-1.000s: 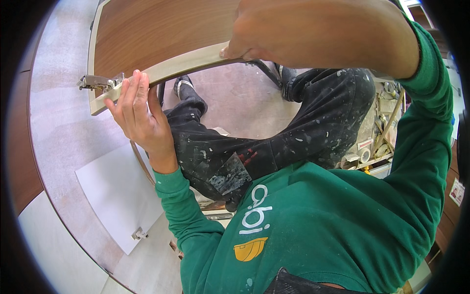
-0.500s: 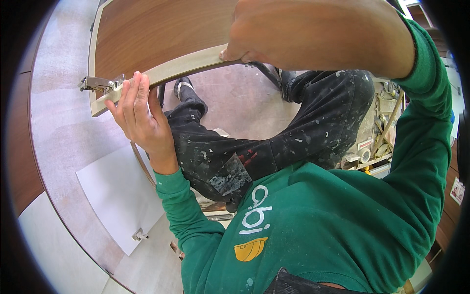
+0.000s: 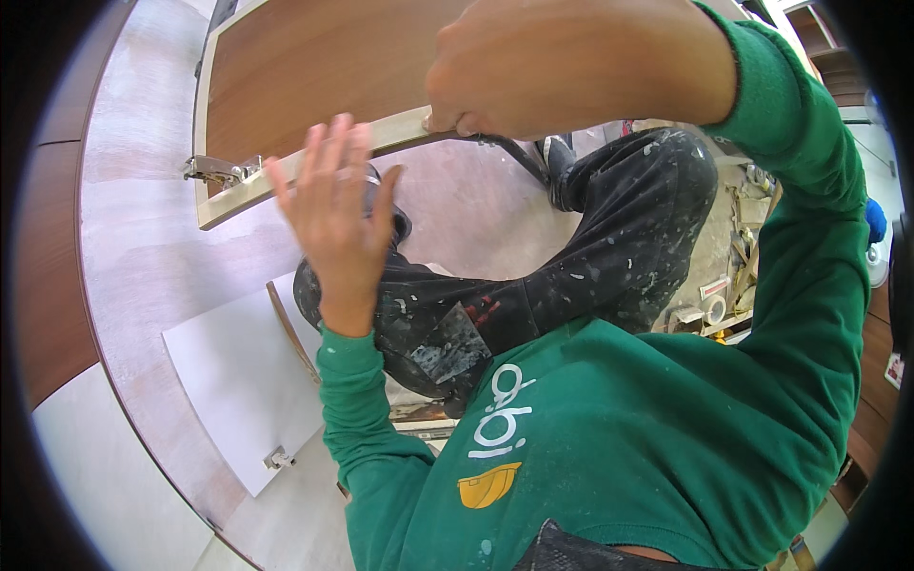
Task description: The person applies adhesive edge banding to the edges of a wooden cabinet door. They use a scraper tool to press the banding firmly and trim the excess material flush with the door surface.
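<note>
A brown wood-grain cabinet door point(image 3: 314, 62) with a pale border lies in front of me at the upper left. At its left corner sits a metal hinge point(image 3: 217, 171). My right hand point(image 3: 495, 81) is closed at the door's near edge, thumb and fingertips on the pale edge strip point(image 3: 395, 130); part of its grip is hidden from above. My left hand point(image 3: 333, 224), slightly blurred, is open with fingers stretched out, over the near edge to the right of the hinge. I cannot tell whether it touches the strip.
Left of my legs rests a white panel point(image 3: 219, 366) with a small metal hinge point(image 3: 279, 460). A narrow curved strip point(image 3: 292, 328) lies by my knee. Tape rolls point(image 3: 714, 308) and clutter stand to the right. A brown panel point(image 3: 48, 285) is at the far left.
My left hand has come off the hinge corner and moved right, its fingers now spread. The door has shifted slightly right in view; my right hand stays on its edge.
</note>
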A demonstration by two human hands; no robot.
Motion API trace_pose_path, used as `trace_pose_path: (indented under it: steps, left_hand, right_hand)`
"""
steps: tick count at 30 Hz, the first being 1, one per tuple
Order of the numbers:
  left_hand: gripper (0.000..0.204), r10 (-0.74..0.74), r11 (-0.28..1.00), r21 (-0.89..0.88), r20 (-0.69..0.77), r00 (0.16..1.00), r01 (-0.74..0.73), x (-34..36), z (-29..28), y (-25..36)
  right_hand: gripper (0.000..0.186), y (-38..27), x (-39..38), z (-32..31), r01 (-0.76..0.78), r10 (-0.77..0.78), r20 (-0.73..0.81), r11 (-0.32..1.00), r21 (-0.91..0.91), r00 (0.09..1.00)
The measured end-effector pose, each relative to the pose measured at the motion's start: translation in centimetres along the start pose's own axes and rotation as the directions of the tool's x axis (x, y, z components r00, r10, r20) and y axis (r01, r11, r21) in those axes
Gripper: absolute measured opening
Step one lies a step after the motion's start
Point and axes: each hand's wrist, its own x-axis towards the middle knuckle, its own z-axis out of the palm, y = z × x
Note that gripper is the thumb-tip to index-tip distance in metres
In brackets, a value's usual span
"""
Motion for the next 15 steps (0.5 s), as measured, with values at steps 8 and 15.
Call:
trace_pose_path:
  steps: [8,15]
  left_hand:
    - [0.04,0.075,0.995,-0.064,-0.056,0.996,-0.078,1.4,2.7,2.6]
    - [0.037,0.094,0.995,-0.038,-0.036,0.995,-0.096,1.6,2.4,2.9]
  right_hand:
    - [0.031,0.8,-1.1,5.4,0.06,-0.006,-0.62,0.996,0.065,0.784]
    - [0.051,-3.8,-3.5,8.3,-0.148,0.472,-0.564,0.839,0.524,0.678]
